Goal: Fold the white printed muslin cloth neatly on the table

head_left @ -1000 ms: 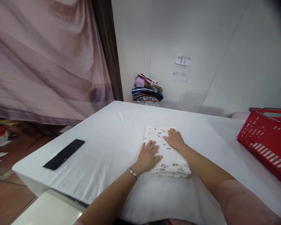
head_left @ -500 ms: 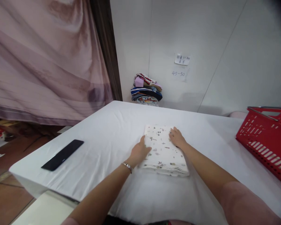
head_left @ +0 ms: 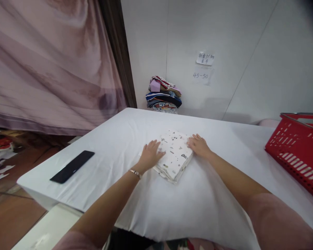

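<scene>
Our left hand is wide, with its fingers spread out, and it rests on the left side of a folded white cloth. Its thumb points in over the top of the cloth. Our right hand is at the right corner of the same cloth, with its fingers a bit bent. We cannot tell if those fingers pinch the cloth or just touch it. The cloth lies flat between our 2 hands, near the middle of the white table. It is turned so that 1 corner points at us, and we can see many layers along its near edges. Small gray, brown and green pictures are dotted on it. On our left wrist we wear a shiny bracelet. Far to the left on the table lies a flat black thing, well apart from our hands. At the right side sits a red basket with a metal handle. Past the far edge of the table we see a pile of folded cloths by the pale wall. On that wall are 2 papers, 1 with writing and 1 below it that says 45-50. A pink curtain hangs at the left.
</scene>
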`<state>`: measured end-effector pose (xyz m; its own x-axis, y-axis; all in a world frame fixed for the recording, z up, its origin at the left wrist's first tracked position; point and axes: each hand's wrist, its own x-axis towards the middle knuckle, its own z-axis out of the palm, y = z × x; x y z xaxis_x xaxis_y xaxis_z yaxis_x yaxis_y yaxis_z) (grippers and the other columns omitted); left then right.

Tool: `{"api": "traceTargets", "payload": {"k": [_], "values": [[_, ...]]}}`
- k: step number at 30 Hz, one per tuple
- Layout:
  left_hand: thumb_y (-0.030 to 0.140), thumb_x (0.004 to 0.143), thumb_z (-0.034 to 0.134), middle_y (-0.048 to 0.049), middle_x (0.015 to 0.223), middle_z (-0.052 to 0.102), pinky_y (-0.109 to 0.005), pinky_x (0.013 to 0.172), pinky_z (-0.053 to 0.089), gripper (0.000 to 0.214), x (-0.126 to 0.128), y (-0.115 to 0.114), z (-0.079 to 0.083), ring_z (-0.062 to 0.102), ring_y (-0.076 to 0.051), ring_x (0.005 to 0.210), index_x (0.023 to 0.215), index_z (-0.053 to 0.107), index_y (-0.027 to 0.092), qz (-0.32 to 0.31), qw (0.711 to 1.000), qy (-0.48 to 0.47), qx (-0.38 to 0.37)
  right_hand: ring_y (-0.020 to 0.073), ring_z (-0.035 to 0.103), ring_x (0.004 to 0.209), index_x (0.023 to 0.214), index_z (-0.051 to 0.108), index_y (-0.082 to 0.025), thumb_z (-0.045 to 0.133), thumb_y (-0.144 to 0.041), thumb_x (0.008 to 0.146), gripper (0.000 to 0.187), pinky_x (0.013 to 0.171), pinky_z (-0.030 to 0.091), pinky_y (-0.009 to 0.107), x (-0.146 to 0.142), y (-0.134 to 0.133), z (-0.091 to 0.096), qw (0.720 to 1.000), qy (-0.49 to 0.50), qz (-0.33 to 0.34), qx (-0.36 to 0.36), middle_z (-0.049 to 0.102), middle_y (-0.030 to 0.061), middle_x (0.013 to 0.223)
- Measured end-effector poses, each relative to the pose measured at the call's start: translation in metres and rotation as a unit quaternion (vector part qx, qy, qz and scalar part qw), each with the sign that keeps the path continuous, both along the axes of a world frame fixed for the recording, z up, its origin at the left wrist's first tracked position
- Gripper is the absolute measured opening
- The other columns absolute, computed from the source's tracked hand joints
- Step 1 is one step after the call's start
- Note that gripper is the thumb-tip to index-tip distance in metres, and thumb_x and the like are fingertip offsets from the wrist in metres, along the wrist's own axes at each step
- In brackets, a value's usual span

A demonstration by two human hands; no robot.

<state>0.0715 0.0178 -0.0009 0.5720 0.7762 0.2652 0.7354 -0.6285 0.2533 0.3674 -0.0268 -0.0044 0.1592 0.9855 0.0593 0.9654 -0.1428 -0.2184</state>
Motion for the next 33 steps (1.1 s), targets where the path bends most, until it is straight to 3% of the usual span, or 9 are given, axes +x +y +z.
{"api": "traceTargets", "payload": {"k": [3,7,10,15,19,22,24,29,33], "values": [[0.052,0.087,0.039,-0.0093,0.141,0.040,-0.049,0.109,0.018,0.053,-0.001,-0.030,-0.009,0.030,-0.027,0.132,0.131,0.044,0.022,-0.088,0.995,0.027,0.027,0.0236,0.019,0.136,0.134,0.042,-0.023,0.031,-0.046,0.091,0.050,0.108,0.018,0.039,0.015,0.009,-0.008,0.999,0.037,0.012,-0.034,0.028,0.0045,0.147],[0.049,0.090,0.035,-0.0087,0.141,0.040,-0.050,0.109,0.017,0.049,-0.001,-0.042,-0.010,0.028,-0.026,0.133,0.129,0.047,0.022,-0.084,0.996,0.024,0.026,0.0202,0.022,0.135,0.135,0.042,-0.020,0.033,-0.043,0.091,0.051,0.109,0.018,0.032,0.021,0.012,-0.012,0.996,0.076,0.009,-0.034,0.028,0.0037,0.148],[0.048,0.091,0.033,-0.0077,0.138,0.043,-0.050,0.109,0.018,0.047,0.000,-0.048,-0.006,0.032,-0.024,0.131,0.128,0.048,0.023,-0.091,0.996,-0.003,0.006,0.0193,0.034,0.131,0.134,0.044,-0.020,0.035,-0.042,0.090,0.050,0.106,0.026,0.029,0.023,0.015,-0.005,0.994,0.099,-0.017,-0.041,0.036,0.0035,0.144],[0.053,0.082,0.049,-0.0087,0.138,0.043,-0.050,0.110,0.015,0.060,0.008,-0.080,-0.005,0.035,-0.025,0.129,0.133,0.041,0.024,-0.193,0.981,-0.011,0.003,0.0229,0.043,0.124,0.135,0.042,-0.014,0.041,-0.042,0.086,0.057,0.099,0.034,0.030,0.027,0.027,0.006,0.992,0.101,-0.062,-0.051,0.044,0.0092,0.138],[0.037,0.082,0.052,-0.0063,0.136,0.047,-0.050,0.110,0.015,0.050,0.010,-0.090,-0.004,0.037,-0.024,0.128,0.131,0.044,0.028,-0.215,0.976,0.017,0.011,0.0251,0.048,0.119,0.127,0.051,-0.019,0.050,-0.036,0.079,0.051,0.093,0.038,0.029,0.027,0.026,0.006,0.991,0.096,-0.077,-0.051,0.051,0.0067,0.133],[0.023,0.077,0.053,-0.0040,0.135,0.047,-0.051,0.111,0.011,0.050,-0.004,-0.081,-0.001,0.034,-0.024,0.130,0.126,0.049,0.029,-0.208,0.977,0.028,0.029,0.0270,0.052,0.113,0.125,0.052,-0.018,0.048,-0.037,0.079,0.050,0.087,0.041,0.030,0.023,-0.002,0.004,0.990,0.091,-0.103,-0.045,0.054,0.0091,0.129],[0.018,0.072,0.054,-0.0033,0.135,0.047,-0.051,0.111,0.011,0.052,-0.020,-0.072,0.001,0.034,-0.024,0.130,0.123,0.051,0.029,-0.193,0.980,0.029,0.037,0.0272,0.055,0.107,0.123,0.053,-0.016,0.044,-0.040,0.081,0.049,0.082,0.043,0.031,0.016,-0.035,0.002,0.987,0.090,-0.124,-0.039,0.057,0.0114,0.123],[0.010,0.070,0.049,-0.0032,0.135,0.048,-0.049,0.109,0.022,0.052,-0.053,-0.063,-0.005,0.035,-0.024,0.130,0.119,0.055,0.028,-0.116,0.993,-0.003,0.035,0.0221,0.061,0.083,0.110,0.057,-0.021,0.036,-0.057,0.083,0.049,0.065,0.043,0.029,-0.007,-0.118,0.002,0.981,0.132,-0.142,-0.027,0.066,0.0074,0.099],[0.009,0.070,0.047,-0.0038,0.135,0.048,-0.046,0.107,0.029,0.052,-0.058,-0.070,-0.013,0.034,-0.023,0.130,0.119,0.055,0.025,-0.087,0.994,-0.058,0.026,0.0220,0.059,0.087,0.102,0.060,-0.022,0.035,-0.054,0.085,0.044,0.068,0.043,0.030,-0.014,-0.138,0.008,0.987,0.102,-0.125,0.018,0.064,0.0067,0.098]]}}
